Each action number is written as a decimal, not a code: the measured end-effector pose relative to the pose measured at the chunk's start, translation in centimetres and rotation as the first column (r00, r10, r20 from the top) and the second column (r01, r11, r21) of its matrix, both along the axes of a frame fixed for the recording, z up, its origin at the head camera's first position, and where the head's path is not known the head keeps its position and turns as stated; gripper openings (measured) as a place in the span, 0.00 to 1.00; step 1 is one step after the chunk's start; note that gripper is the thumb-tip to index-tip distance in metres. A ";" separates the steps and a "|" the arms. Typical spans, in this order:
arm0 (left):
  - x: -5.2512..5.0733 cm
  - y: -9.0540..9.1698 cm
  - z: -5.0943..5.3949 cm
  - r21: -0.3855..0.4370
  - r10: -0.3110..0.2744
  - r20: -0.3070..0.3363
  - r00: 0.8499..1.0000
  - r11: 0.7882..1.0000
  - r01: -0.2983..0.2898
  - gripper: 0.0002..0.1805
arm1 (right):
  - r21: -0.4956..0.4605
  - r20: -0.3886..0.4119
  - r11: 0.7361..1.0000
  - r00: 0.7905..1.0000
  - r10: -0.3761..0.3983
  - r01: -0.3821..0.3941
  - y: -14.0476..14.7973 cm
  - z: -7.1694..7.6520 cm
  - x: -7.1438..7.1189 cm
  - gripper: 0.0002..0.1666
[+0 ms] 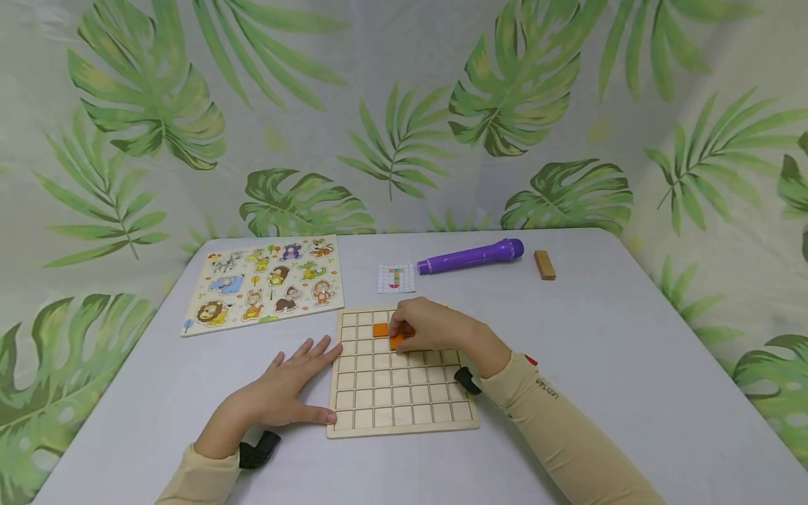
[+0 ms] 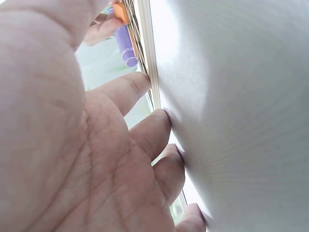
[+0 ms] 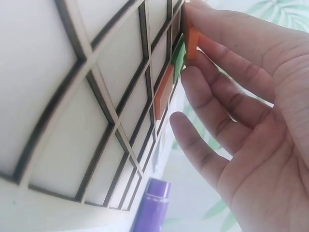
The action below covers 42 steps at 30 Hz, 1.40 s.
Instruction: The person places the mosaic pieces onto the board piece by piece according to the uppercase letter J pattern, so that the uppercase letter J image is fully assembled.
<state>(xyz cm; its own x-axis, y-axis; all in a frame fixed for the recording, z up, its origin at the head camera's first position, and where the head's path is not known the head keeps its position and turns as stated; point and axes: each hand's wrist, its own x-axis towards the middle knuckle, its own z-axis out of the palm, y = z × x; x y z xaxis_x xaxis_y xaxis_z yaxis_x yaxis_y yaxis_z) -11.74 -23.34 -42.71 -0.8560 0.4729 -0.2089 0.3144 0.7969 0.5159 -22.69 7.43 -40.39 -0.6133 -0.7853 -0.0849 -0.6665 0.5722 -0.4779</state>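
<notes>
My right hand [image 1: 435, 325] pinches an orange square tile [image 1: 396, 341] over the upper part of the wooden grid board [image 1: 364, 433]. In the right wrist view that tile [image 3: 192, 42] stands tilted between thumb and fingers, beside a green tile [image 3: 178, 59] and another orange tile [image 3: 164, 92] lying on the board. In the head view an orange tile [image 1: 381, 330] lies left of the fingertips; part of one more orange piece shows behind the fingers. My left hand [image 1: 284, 386] is spread flat, its index fingertip and thumb touching the board's left edge.
Behind the board lie a small printed pattern card [image 1: 385, 279] and a purple microphone [image 1: 470, 258]. A wooden block [image 1: 544, 265] sits farther right. An animal puzzle board [image 1: 236, 308] is at the back left. A leaf-patterned cloth [image 1: 404, 168] hangs behind the table.
</notes>
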 end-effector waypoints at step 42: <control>0.0 0.0 0.0 -0.002 -0.001 -0.003 1.000 1.000 0.001 0.62 | -0.010 0.056 0.995 0.993 -0.101 0.101 4.5 2.4 0.6 0.14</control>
<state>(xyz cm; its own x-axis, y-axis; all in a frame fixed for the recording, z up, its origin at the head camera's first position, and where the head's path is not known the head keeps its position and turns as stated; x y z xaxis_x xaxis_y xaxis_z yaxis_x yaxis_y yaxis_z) -11.70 -23.36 -42.76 -0.8564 0.4730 -0.2072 0.3166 0.7979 0.5130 -22.14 11.90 -37.98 -0.6843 -0.7207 -0.1110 -0.5777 0.6287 -0.5206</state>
